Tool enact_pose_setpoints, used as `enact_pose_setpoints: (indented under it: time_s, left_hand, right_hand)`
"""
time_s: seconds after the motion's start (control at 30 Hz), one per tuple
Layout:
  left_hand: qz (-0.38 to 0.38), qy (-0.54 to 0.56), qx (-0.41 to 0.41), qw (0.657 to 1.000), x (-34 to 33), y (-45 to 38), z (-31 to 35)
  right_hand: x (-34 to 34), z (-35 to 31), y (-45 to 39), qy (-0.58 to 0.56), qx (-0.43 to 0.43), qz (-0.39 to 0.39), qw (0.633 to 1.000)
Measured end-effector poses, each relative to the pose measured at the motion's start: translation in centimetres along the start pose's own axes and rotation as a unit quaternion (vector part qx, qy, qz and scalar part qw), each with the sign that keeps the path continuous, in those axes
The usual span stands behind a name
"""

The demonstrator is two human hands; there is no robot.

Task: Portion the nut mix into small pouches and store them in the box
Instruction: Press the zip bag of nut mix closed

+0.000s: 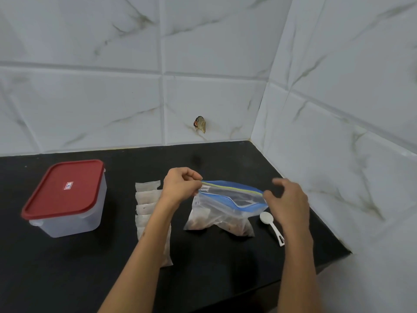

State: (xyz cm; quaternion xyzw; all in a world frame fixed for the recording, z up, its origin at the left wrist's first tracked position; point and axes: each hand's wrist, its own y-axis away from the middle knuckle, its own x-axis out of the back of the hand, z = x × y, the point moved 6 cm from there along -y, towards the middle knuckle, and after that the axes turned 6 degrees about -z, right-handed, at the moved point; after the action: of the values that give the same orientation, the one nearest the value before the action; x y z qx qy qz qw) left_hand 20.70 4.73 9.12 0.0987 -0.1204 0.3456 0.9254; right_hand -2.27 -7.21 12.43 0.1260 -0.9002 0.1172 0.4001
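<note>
From the head view, a clear plastic zip bag with a blue seal strip (222, 206) stands on the black tabletop (67, 267), with dark nut mix settled in its bottom. The left hand (180, 185) pinches the left end of the seal strip in a narrow grip of thumb and fingers. The right hand (288, 201) is at the strip's right end, its fingers loosely spread; whether its thumb pinches the strip cannot be told. A white plastic spoon (272, 227) lies just right of the bag. A row of small clear pouches (146, 205) lies left of the bag, partly under the left forearm. Further left stands a translucent plastic box with a red lid (65, 199), closed.
</note>
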Motion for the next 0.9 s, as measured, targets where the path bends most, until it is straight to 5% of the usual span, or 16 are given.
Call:
enact_pose_setpoints:
  time_s: [0.07, 0.17, 0.27, 0.4, 0.5, 0.63, 0.9]
  left_hand:
    - [-0.040, 0.084, -0.009, 0.996, -0.6, 0.1, 0.0]
    - [-0.077, 0.197, -0.019, 0.977, -1.1, 0.1, 0.2]
    - [-0.096, 0.248, -0.019, 0.964, -0.9, 0.7, -0.3]
    - [-0.088, 0.019, -0.012, 0.996, -0.3, 0.5, -3.9]
    - [-0.175, -0.153, 0.026, 0.972, -3.0, 0.3, -7.1]
    - [-0.223, -0.194, 0.060, 0.954, -5.7, 0.4, -8.7]
    - [-0.188, -0.290, 0.008, 0.938, -6.4, -0.2, -9.1]
  right_hand:
    - [-0.9, -2.9, 0.4, 0.000, 0.091, -0.081, 0.993]
    - [-4.8, -6.7, 0.7, 0.166, 0.176, -0.217, 0.946]
    - [-6.7, -7.0, 0.0, 0.174, 0.171, -0.224, 0.944]
    - [-6.0, -6.1, -0.5, 0.060, 0.143, -0.256, 0.954]
    - [-5.1, -6.2, -0.6, 0.001, 0.132, -0.286, 0.949]
    - [-4.4, -5.8, -0.8, -0.024, 0.113, -0.285, 0.951]
    - [-1.5, -4.4, -2.1, -0.079, 0.106, -0.245, 0.960]
